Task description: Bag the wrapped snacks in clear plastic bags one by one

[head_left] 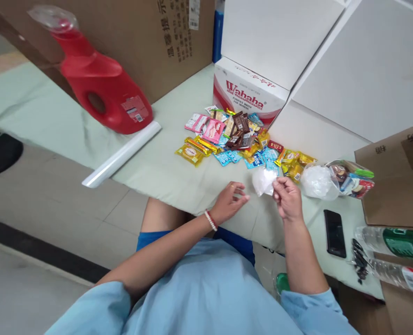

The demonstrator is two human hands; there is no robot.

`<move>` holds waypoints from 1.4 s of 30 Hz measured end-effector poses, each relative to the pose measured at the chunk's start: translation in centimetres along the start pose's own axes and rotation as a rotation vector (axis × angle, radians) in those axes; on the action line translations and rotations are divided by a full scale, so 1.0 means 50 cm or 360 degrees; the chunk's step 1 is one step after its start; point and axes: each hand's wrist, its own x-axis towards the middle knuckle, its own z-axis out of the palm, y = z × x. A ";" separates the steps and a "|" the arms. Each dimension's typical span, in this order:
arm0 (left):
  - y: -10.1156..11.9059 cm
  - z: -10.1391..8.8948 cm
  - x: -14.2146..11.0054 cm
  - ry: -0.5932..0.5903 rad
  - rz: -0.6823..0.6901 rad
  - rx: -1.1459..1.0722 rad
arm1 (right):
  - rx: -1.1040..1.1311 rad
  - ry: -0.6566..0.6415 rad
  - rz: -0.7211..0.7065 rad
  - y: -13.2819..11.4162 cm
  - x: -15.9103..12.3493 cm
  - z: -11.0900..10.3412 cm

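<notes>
My right hand (pixel 289 197) pinches the edge of a small white, partly see-through plastic bag (pixel 263 180) above the table's front part. To its left, my left hand (pixel 230 203) hovers with fingers slightly curled and apart, holding nothing; a beaded bracelet circles that wrist. Behind both hands lies a pile of small wrapped snacks: a pink packet (pixel 214 130), brown packets (pixel 240 123), yellow packets (pixel 191 152) and light-blue packets (pixel 254 160). A crumpled clear plastic bag (pixel 320 182) rests right of my right hand, beside more packaged snacks (pixel 357 182).
A red jug (pixel 105 88) and a white roll (pixel 123 154) occupy the left side. Behind the snacks stands a Wahaha carton (pixel 248 90). On the right are a black phone (pixel 335 233), plastic bottles (pixel 402 243) and a cardboard box (pixel 398 177).
</notes>
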 end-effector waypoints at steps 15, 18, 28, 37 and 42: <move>-0.035 -0.001 0.045 0.0332 -0.0584 -0.0520 | 0.0368 0.0307 0.0280 0.018 -0.070 -0.023; 0.000 0.021 0.083 0.0150 -0.0584 -0.0674 | 0.0438 0.0467 0.0255 0.021 -0.089 -0.057; 0.070 0.094 0.091 -0.0562 0.0133 -0.0188 | 0.0897 0.0443 0.0527 0.023 -0.157 -0.096; 0.033 0.074 0.004 -0.0269 -0.0095 -0.0104 | 0.0781 -0.0104 0.0545 0.048 -0.135 -0.006; 0.026 0.050 -0.001 -0.0069 -0.0442 -0.0457 | -0.0038 -0.0181 -0.0008 0.074 -0.152 0.035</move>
